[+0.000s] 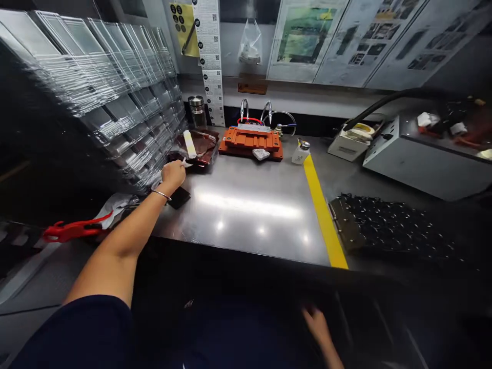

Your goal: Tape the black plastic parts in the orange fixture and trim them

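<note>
My left hand (173,174) reaches out over the left side of the metal table, its fingers closed on a crumpled white wipe (186,163). Just below that wrist, which wears a bangle, lies a dark phone-like slab (179,198). Beyond the fingers, a white tube-shaped item (189,144) rests on dark red plastic film or bags (205,146). Low in the picture, below the table's front edge, is my right hand (317,323). Motion smears its fingers, so whether it holds anything does not show.
Stacked clear plastic trays (115,77) rise at the left, near a red air gun (77,230). An orange fixture (251,141) and a white pump bottle (301,152) stand at the back. Right of the yellow tape (323,210) lie black parts (395,225) and a grey box (426,159).
</note>
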Available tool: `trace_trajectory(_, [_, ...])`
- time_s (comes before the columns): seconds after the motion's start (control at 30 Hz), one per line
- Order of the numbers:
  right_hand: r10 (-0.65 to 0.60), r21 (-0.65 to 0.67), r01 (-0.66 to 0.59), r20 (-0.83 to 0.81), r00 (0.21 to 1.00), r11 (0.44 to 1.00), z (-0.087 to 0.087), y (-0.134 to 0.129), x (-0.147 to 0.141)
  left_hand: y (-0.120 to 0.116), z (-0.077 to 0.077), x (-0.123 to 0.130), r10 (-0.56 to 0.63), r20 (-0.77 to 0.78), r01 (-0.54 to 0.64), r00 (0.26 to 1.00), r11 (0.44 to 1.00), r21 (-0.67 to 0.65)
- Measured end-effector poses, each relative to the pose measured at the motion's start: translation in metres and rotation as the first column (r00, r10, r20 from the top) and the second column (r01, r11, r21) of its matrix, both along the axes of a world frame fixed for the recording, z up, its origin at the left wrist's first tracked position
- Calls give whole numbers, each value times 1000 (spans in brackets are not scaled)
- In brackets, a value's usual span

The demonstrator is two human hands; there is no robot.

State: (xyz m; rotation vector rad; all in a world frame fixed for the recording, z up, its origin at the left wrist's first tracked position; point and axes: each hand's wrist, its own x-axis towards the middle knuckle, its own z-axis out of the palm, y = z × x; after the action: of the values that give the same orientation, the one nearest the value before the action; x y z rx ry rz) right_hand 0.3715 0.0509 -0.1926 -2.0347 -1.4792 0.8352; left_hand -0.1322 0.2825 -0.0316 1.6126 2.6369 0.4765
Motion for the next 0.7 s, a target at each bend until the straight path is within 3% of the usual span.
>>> trace_trajectory(0.07, [57,69,-49,-121,991,996,26,11,-19,-32,-11,34,-203,73,189,976,968,165])
trace_trajectory(0.13, [178,254,-126,-192,965,959,58,29,-51,-72,-31,78,-422,279,316,862,880,354])
trace_trajectory(0.2, [317,474,-215,-146,937,854,88,47,-89,-110,-53,121,-512,510,328,691,851,411])
trace_trajectory(0.27, [371,529,-263,-106,923,807,106,61,-124,-141,-70,155,-513,675,290,531,858,425])
trace_trajectory(0.33, [433,522,-347,-48,900,779,112,67,-149,-164,-80,178,-500,764,235,407,866,441])
trace_trajectory(0.4, [468,493,-404,-8,884,771,110,64,-164,-179,-82,191,-493,804,172,331,870,463])
trace_trajectory(0.5, [480,465,-439,32,876,769,102,53,-170,-193,-82,196,-459,866,46,200,887,459])
trace_trajectory(0.57, [525,486,-487,67,848,726,98,46,-169,-199,-82,197,-430,897,-49,106,898,436])
trace_trajectory(0.63, [554,531,-520,110,825,669,97,42,-166,-205,-83,200,-418,902,-113,109,896,429])
trace_trajectory(0.7, [507,561,-496,152,848,663,99,39,-164,-213,-82,205,-407,870,-151,277,876,458])
